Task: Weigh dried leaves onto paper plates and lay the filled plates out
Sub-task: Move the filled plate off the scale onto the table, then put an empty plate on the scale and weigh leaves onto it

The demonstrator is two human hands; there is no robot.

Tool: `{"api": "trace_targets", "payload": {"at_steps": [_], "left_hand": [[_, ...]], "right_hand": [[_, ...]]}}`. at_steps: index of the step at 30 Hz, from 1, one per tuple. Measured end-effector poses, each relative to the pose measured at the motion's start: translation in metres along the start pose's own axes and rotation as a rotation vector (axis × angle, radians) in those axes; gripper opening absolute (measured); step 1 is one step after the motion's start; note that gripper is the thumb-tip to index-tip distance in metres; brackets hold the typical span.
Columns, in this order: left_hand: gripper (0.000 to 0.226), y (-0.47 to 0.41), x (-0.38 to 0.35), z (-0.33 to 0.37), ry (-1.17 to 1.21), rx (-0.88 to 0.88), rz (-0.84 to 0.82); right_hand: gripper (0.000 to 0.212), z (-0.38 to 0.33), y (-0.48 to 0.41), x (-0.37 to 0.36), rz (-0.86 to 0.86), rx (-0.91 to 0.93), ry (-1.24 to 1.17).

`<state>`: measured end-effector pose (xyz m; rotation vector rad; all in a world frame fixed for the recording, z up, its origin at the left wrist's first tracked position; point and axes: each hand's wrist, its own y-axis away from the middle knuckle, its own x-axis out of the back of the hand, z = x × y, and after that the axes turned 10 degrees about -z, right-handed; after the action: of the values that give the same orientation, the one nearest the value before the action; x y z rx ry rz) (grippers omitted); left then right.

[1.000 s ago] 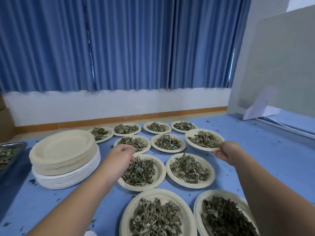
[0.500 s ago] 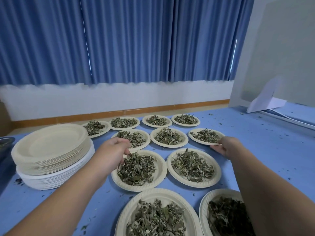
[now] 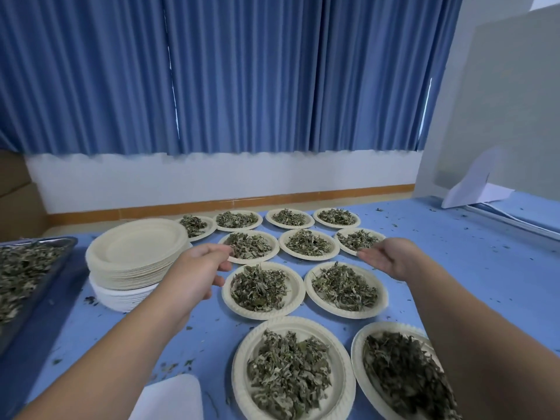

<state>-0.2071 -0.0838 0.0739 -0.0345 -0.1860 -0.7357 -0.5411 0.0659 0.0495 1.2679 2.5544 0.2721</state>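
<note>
right of the cream paper-plate stack [image 3: 136, 253], leaf-filled plates [image 3: 260, 287] lay placed.
left hand [image 3: 197, 268] curled loosely, right hand [image 3: 391, 259] spread, both empty; next, likely weigh another.

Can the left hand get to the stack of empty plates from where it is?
Probably yes. The left hand hovers right beside the stack of empty plates, seemingly holding nothing, and nothing stands between them; the stack's top is uncovered.

Curtains [image 3: 242, 71]: blue, pleated, drawn — daylight slit at rt.
Wall [image 3: 212, 177]: white, w/ orange skirting [image 3: 242, 204].
Rt side: grey board [image 3: 515, 101] — upright.
</note>
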Motion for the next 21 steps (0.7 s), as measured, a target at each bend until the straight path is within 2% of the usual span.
{"api": "trace_targets", "payload": {"at_steps": [3,6,13,17,21], "left_hand": [[0.015,0.033,0.020,-0.006,0.055,0.004,0.031],[0.013,0.069,0.045,-0.012,0.073,0.036,0.074],[0.019,0.146,0.121,-0.034,-0.163,-0.056,0.264],[0.020,0.176,0.156,-0.066,-0.248,-0.041,0.391],[0.017,0.181,0.168,-0.088,-0.270,-0.005,0.401]], "right_hand": [[0.024,0.000,0.038,-0.032,-0.169,0.009,-0.044],[0.019,0.004,0.077,-0.071,-0.315,0.015,0.024],[0.016,0.025,0.141,-0.172,-0.642,0.036,0.297],[0.016,0.034,0.170,-0.227,-0.726,0.109,0.533],[0.015,0.042,0.193,-0.281,-0.737,0.282,0.811]]}}
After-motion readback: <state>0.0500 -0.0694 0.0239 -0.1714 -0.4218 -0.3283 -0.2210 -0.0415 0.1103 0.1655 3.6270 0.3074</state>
